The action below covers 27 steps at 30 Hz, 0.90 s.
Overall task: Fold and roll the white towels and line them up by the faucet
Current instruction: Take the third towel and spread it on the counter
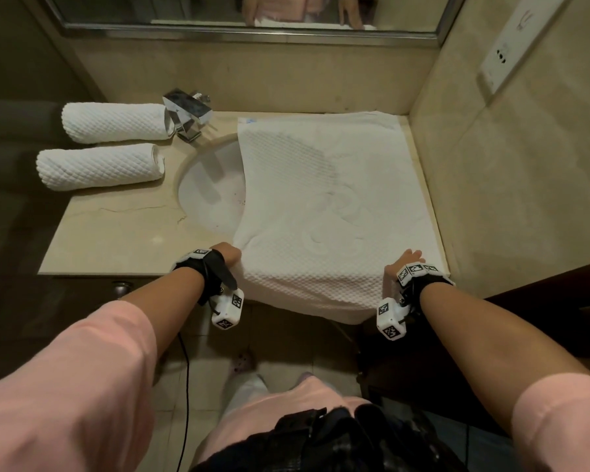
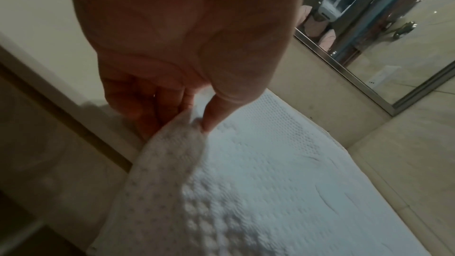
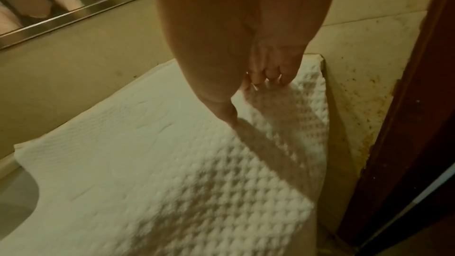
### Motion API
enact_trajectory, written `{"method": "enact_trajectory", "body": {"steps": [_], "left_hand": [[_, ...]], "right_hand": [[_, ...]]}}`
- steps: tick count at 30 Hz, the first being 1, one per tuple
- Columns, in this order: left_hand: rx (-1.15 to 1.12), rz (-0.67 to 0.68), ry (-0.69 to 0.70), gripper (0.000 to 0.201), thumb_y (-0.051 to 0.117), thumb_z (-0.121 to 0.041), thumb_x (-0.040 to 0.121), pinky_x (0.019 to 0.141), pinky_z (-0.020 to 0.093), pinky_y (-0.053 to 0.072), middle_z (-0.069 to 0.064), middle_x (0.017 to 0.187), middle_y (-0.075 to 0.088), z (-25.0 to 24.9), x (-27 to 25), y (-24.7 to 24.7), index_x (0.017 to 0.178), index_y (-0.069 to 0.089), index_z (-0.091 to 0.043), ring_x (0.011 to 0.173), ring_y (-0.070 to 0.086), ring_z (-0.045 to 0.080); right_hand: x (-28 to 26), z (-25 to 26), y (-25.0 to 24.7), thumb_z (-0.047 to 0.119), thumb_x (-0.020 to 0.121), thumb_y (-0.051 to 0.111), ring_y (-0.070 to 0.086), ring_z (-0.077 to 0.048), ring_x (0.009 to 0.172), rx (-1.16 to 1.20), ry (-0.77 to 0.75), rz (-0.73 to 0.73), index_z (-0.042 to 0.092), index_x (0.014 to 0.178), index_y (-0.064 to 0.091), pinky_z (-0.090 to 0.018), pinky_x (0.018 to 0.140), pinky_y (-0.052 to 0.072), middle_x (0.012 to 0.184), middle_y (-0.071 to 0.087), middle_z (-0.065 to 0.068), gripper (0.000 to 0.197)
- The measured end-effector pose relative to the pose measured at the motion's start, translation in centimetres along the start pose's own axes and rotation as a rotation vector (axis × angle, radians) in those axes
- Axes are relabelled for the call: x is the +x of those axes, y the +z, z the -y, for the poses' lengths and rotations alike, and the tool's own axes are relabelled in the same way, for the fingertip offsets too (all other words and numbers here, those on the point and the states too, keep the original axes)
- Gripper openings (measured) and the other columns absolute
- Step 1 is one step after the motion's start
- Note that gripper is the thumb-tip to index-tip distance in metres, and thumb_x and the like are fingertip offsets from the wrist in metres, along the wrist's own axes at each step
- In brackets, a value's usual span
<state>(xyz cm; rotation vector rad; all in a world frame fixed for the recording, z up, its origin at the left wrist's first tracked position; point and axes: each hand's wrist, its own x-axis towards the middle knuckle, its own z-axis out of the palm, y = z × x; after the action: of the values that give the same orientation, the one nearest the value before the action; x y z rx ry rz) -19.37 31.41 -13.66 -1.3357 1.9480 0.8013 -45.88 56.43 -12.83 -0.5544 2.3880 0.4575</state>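
Observation:
A white waffle-textured towel [image 1: 321, 199] [image 2: 270, 182] [image 3: 147, 163] lies flat on the counter right of the chrome faucet [image 1: 186, 114]. It covers part of the sink, and its near end hangs over the front edge. My left hand [image 1: 230, 255] [image 2: 197, 120] pinches the towel's near left edge between thumb and fingers. My right hand [image 1: 409, 260] [image 3: 248, 92] grips the near right edge with curled fingers, thumb on top. Two rolled white towels [image 1: 116, 122] [image 1: 99, 166] lie side by side left of the faucet.
The beige counter [image 1: 116, 233] holds an oval sink [image 1: 212, 189], half under the towel. A tiled wall [image 1: 491, 165] with a socket plate [image 1: 511, 52] closes off the right side. A framed mirror [image 1: 218, 11] runs along the back.

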Motion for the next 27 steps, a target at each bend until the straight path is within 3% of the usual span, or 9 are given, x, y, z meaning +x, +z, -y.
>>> {"method": "enact_trajectory", "body": {"steps": [2,6,10,14,16,18,20,24,27], "left_hand": [[0.09,0.013,0.007,0.025,0.047,-0.01,0.095,0.078,0.025,0.038,0.017,0.119,0.057,-0.2,-0.5,-0.3,0.113,0.057,0.006,0.11,0.056,0.03],[0.167,0.043,0.053,0.019,0.043,-0.01,0.097,0.081,0.024,0.034,0.016,0.114,0.052,-0.1,-1.2,0.0,0.095,0.057,0.003,0.11,0.053,0.03],[0.006,0.062,0.039,0.041,0.053,-0.01,0.094,0.105,0.038,0.038,0.019,0.14,0.045,0.9,-0.6,-0.5,0.132,0.046,0.003,0.128,0.045,0.033],[-0.108,0.048,0.045,0.041,0.051,-0.01,0.094,0.078,0.031,0.048,0.022,0.137,0.047,0.5,-2.0,-1.1,0.133,0.046,0.002,0.117,0.052,0.032],[-0.157,0.098,0.072,0.034,0.047,-0.004,0.094,0.081,0.035,0.047,0.024,0.128,0.052,0.6,-1.7,-0.7,0.127,0.049,0.005,0.11,0.053,0.035],[-0.318,0.104,0.04,0.018,0.049,-0.009,0.093,0.078,0.039,0.044,0.02,0.092,0.058,1.4,-1.0,-0.3,0.104,0.053,0.004,0.086,0.055,0.036],[-0.496,0.094,0.016,0.017,0.051,-0.015,0.093,0.066,0.033,0.04,0.012,0.067,0.047,2.0,-0.7,-0.1,0.081,0.05,-0.003,0.06,0.046,0.027],[-0.772,0.134,0.051,0.024,0.049,-0.017,0.098,0.059,0.031,0.037,0.006,0.055,0.038,2.7,-0.4,0.6,0.076,0.045,-0.008,0.049,0.035,0.02],[-0.776,0.012,0.093,0.031,0.047,-0.032,0.099,0.056,0.029,0.035,0.004,0.055,0.041,2.8,-0.4,0.1,0.077,0.046,-0.011,0.047,0.038,0.02]], "right_hand": [[0.1,-0.3,-0.3,0.022,0.093,0.053,0.02,-0.038,0.141,-0.013,-0.031,0.028,0.002,0.145,0.027,-0.049,0.113,0.026,0.153,0.018,-0.022,0.061],[2.0,-0.6,-0.5,0.021,0.095,0.044,0.006,-0.046,0.142,-0.092,-0.054,0.105,0.014,0.15,0.022,-0.064,0.108,0.025,0.157,0.003,-0.022,0.06],[0.1,-0.2,-1.7,0.013,0.095,0.041,0.033,-0.046,0.131,-0.276,-0.11,0.113,0.01,0.138,0.043,-0.059,0.102,0.035,0.143,0.031,-0.019,0.043],[0.0,-0.3,-1.7,0.01,0.092,0.044,0.052,-0.039,0.113,-0.425,-0.207,0.127,0.008,0.121,0.058,-0.054,0.096,0.046,0.119,0.05,-0.015,0.032],[0.1,-0.5,-1.6,0.008,0.09,0.045,0.053,-0.039,0.111,-0.449,-0.23,0.121,0.007,0.118,0.059,-0.054,0.095,0.046,0.119,0.051,-0.015,0.031],[0.2,-0.6,-1.2,0.005,0.087,0.047,0.047,-0.041,0.116,-0.443,-0.268,0.097,0.012,0.122,0.058,-0.055,0.096,0.043,0.125,0.046,-0.014,0.038],[0.7,-0.7,-0.9,0.005,0.084,0.048,0.042,-0.041,0.121,-0.443,-0.27,0.068,0.016,0.125,0.056,-0.055,0.098,0.041,0.128,0.043,-0.014,0.043],[0.8,-0.5,-0.5,0.017,0.087,0.059,0.036,-0.039,0.131,-0.394,-0.25,0.0,0.003,0.135,0.047,-0.048,0.108,0.035,0.141,0.039,-0.021,0.051],[-0.3,-0.2,-1.1,0.008,0.088,0.054,0.042,-0.038,0.124,-0.327,-0.195,0.052,0.01,0.13,0.053,-0.047,0.102,0.04,0.133,0.045,-0.017,0.043]]}}
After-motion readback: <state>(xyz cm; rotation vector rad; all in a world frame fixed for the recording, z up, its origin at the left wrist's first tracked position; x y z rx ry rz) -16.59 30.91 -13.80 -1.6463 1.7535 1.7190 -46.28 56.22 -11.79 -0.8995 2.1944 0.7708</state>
